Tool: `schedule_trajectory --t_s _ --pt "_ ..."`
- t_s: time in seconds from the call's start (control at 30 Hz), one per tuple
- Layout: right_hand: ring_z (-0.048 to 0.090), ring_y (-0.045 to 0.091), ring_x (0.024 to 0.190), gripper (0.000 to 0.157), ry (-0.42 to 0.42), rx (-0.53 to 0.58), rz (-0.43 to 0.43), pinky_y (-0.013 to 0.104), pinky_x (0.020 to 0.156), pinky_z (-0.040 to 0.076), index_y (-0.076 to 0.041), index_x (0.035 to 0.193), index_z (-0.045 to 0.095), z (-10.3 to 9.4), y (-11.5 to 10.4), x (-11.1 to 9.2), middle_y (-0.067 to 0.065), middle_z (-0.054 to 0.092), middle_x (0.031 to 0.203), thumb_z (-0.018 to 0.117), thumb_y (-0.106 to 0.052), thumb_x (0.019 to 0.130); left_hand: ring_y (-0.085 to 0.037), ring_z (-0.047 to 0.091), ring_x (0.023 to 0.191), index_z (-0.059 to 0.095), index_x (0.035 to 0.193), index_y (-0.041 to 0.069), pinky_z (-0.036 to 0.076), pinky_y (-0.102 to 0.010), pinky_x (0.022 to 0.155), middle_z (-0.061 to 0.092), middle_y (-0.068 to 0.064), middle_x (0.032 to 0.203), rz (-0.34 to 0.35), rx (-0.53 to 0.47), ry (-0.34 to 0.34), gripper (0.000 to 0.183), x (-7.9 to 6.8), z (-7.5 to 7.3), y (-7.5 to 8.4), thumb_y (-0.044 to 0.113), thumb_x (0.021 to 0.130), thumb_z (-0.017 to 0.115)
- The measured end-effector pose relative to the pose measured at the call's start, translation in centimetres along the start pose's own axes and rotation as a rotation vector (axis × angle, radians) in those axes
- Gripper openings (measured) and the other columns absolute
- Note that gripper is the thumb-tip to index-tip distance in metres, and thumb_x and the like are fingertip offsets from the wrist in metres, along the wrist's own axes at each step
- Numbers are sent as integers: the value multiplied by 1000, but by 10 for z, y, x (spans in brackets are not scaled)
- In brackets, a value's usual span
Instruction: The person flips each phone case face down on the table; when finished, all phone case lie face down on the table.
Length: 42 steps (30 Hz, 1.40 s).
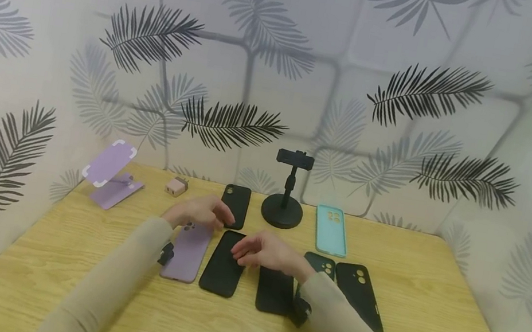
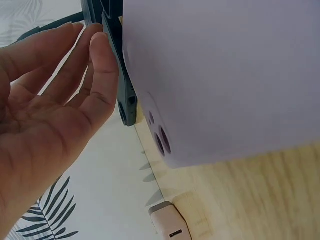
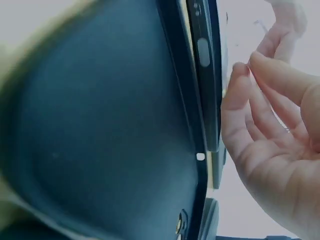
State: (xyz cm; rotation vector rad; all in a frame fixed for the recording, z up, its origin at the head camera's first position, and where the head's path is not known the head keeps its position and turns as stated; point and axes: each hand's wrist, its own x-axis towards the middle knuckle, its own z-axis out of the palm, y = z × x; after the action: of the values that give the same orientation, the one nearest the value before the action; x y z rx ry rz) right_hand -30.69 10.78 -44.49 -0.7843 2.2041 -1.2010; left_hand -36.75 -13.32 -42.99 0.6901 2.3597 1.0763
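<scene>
And here's the L hand (image 1: 203, 211), loosely bent & empty, hovering by the lilac case (image 1: 186, 258), while the R hand (image 1: 270, 252), narrow and empty AFAICT, hangs at the black slab (image 1: 222, 272), phone or case unclear, flat on the worktop (image 1: 423, 295). Prob. light, smooth-ish, maybe a bit bendy if it's a case: best pinched by its long edges, mid-length.

The surface (image 1: 435, 286) had loads of room far right of the phone stand (image 1: 282, 212), but a teal case (image 1: 332, 236) blocked its near right, a black case (image 1: 237, 202) its left.
</scene>
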Motion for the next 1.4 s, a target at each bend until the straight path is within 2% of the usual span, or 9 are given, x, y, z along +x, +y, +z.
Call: schedule_trajectory --t_s 0.27,0.4,0.53,0.63,0.8,0.9,1.0,1.2,1.4 --pt "69 12 95 27 -170 -56 0 22 77 56 -3 115 70 15 -6 -16 9 74 106 70 -2 89 -18 66 92 67 120 -3 57 -28 72 68 -17 120 5 75 -33 35 3 3 2 -5 85 60" --pt "70 9 93 26 -179 -92 -13 20 77 56 -4 113 72 20 -7 -16 8 75 104 71 -1 88 -17 64 95 68 119 -1 55 -28 75 68 -15 121 -15 115 -31 33 4 6 4 -2 87 62" --pt "70 10 93 24 -166 -124 -17 21 78 57 -4 110 73 20 -8 -14 7 75 102 72 -1 87 -20 63 105 68 120 0 55 -32 85 68 -14 122 -15 158 -32 32 5 7 6 -1 88 64" --pt "71 11 92 23 -162 -130 -7 21 78 57 -3 110 73 20 -8 -13 8 75 101 72 -2 87 -20 63 102 69 119 1 55 -32 84 68 -13 121 -24 152 -26 30 5 7 7 1 89 64" --pt "70 11 91 23 -160 -118 23 22 78 57 -3 110 73 21 -6 -13 7 75 101 72 -2 87 -16 63 81 70 113 1 56 -32 71 70 -12 112 -25 45 3 23 5 4 8 4 90 65" --pt "70 10 90 23 -158 -104 35 22 78 57 -4 110 73 22 -5 -13 6 75 100 72 -3 87 -16 64 74 69 112 -1 57 -35 70 70 -14 110 -14 -36 -6 22 5 3 7 3 91 65" --pt "70 10 90 22 -157 -83 44 22 79 56 -5 110 72 23 -4 -13 5 75 99 72 -4 88 -16 64 73 68 114 -1 58 -35 70 69 -12 108 -28 -124 -43 23 4 2 5 3 92 63" --pt "69 11 88 21 -165 -4 58 25 78 57 -5 113 70 23 -4 -15 7 75 101 68 -8 92 -16 63 68 66 121 3 58 -31 65 62 -7 90 -42 -252 -129 26 3 0 0 10 97 62" --pt "71 21 87 21 -160 103 90 34 76 60 -4 114 69 22 -4 -16 8 72 101 60 -17 99 -15 63 68 66 119 0 57 -29 63 64 -4 84 -44 -303 -105 29 5 1 -1 17 95 65"
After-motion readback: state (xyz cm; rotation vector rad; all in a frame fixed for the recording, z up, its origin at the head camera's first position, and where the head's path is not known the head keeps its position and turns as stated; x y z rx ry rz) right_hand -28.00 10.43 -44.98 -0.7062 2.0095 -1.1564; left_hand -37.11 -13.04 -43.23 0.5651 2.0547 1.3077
